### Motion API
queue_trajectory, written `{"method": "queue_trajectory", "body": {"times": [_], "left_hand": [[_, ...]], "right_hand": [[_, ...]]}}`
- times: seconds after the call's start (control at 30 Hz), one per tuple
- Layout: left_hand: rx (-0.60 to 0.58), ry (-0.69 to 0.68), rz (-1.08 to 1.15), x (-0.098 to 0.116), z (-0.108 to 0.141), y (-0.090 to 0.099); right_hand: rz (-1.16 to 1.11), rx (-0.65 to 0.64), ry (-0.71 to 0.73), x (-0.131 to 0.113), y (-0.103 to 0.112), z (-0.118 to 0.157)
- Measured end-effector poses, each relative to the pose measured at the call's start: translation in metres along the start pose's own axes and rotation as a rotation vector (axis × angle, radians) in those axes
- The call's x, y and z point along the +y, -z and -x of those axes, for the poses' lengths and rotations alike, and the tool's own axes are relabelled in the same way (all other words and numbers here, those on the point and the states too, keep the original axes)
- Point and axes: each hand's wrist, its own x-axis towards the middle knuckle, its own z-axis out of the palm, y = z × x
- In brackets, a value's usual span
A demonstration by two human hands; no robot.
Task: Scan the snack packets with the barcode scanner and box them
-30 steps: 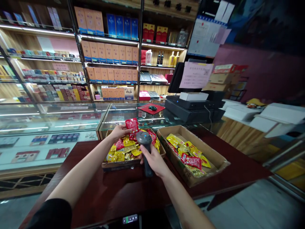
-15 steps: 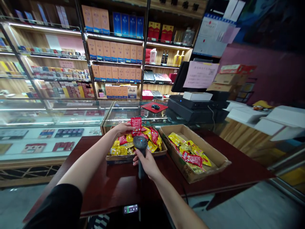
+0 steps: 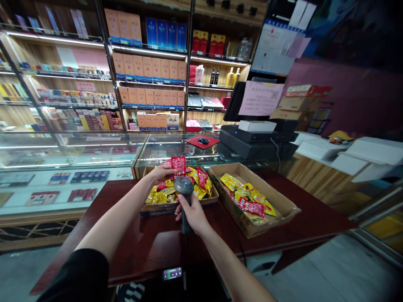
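Observation:
My left hand (image 3: 163,173) pinches a red snack packet (image 3: 178,166) by its left side, holding it up over the left cardboard box (image 3: 157,207). Yellow and red snack packets (image 3: 160,197) fill that box. My right hand (image 3: 194,213) is wrapped round the handle of a dark grey barcode scanner (image 3: 184,186), which stands upright in front of the box. The scanner's head is just below and in front of the red packet. To the right, a longer cardboard box (image 3: 277,205) holds fewer yellow and red packets (image 3: 252,200).
Both boxes stand on a dark red table (image 3: 126,235). Behind it are a glass counter (image 3: 157,144), a mouse (image 3: 203,141) on a red mat and a monitor (image 3: 234,100) with a paper on it. A lit phone (image 3: 172,273) lies below the table's front edge.
The view has shifted slightly, moving everything a little to the left. Both hands keep their holds on the red packet and the scanner, with little other movement.

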Motion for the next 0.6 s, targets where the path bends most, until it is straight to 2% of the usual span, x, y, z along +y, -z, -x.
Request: {"method": "queue_trajectory", "body": {"times": [0.23,0.47,0.6], "left_hand": [[0.028,0.042,0.011,0.0025,0.0053,0.0004],[0.002,-0.003,0.056,-0.0040,0.0001,0.0007],[0.032,0.040,0.054,0.0022,0.0066,-0.0025]], "right_hand": [[-0.022,-0.006,0.001,-0.0016,-0.0012,0.0003],[-0.053,0.008,-0.004,-0.0023,-0.0020,0.0029],[-0.069,0.020,0.006,-0.0043,0.0024,-0.0005]]}}
